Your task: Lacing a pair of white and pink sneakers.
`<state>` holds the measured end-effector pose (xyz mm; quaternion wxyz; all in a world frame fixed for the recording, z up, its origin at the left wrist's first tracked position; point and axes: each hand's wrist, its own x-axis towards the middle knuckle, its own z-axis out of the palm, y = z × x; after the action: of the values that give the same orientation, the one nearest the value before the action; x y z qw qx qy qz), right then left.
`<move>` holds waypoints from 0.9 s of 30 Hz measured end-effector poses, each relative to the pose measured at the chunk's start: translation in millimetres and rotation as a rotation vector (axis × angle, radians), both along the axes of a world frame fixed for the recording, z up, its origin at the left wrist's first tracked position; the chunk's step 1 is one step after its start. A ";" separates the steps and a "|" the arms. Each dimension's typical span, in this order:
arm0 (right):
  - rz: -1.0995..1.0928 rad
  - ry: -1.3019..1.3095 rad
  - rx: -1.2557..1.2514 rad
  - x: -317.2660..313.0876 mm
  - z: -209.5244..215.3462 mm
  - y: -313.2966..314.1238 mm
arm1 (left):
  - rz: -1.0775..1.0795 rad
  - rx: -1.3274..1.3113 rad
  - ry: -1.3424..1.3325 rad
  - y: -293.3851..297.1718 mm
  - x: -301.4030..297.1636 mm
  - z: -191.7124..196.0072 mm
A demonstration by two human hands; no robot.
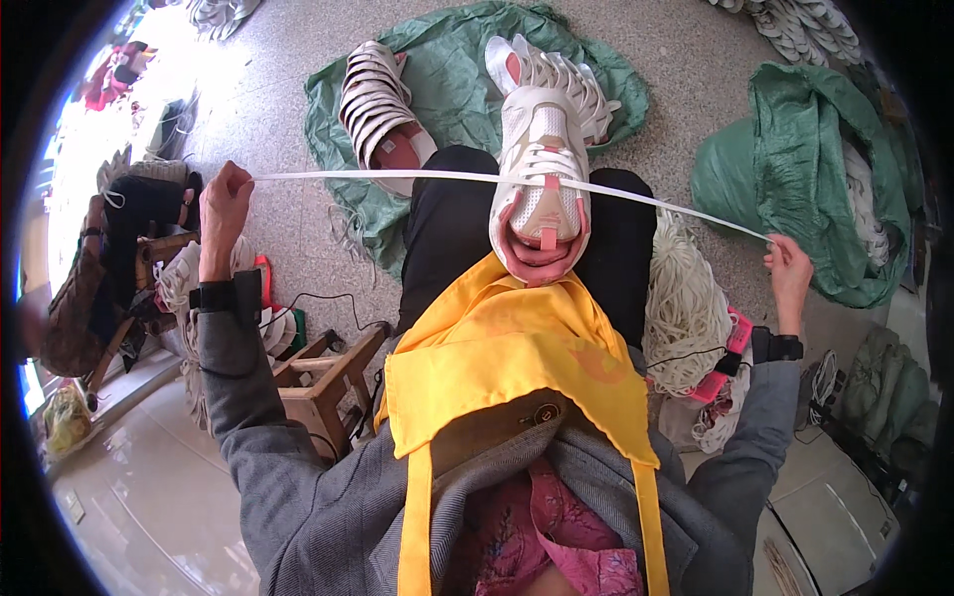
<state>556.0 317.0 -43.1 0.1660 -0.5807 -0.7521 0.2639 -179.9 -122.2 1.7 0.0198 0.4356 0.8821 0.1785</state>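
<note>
A white sneaker with pink trim (545, 214) rests between my knees, its heel toward me and its toe pointing away. The white shoelace (397, 175) runs through the shoe's upper eyelets and is stretched out taut to both sides. Far out at the left, my left hand (226, 214) pinches one end of the lace. My right hand (789, 273), out at the right and a little lower, pinches the other end. Lower rows of the shoe show lacing across the tongue.
A green woven sack (447, 99) lies on the floor ahead, bearing a stack of shoe uppers (378, 99) and more uppers (586, 104). Bundled white laces (686, 308) hang by my right knee. A filled green sack (805, 189) stands at right, a wooden stool (333, 382) at left.
</note>
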 end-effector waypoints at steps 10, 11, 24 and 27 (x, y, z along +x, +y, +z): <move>0.110 -0.285 -0.277 -1.6 -23.0 -1.3 | -0.027 -0.064 -0.106 32.1 7.4 12.2; 0.120 -0.267 -0.348 -14.9 -24.1 -3.7 | -0.050 -0.067 -0.137 38.7 8.0 12.5; 0.125 0.821 -0.575 -163.4 49.7 -55.2 | -0.283 -0.018 -0.681 111.8 51.9 21.4; 0.253 0.628 -0.749 -198.8 39.7 -96.6 | -0.445 -0.233 -1.086 107.5 133.2 -8.0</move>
<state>357.2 220.5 -3.5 0.1313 -0.3972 -0.5839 0.6958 -46.7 -14.7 -6.3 0.5523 0.4511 0.6473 0.2691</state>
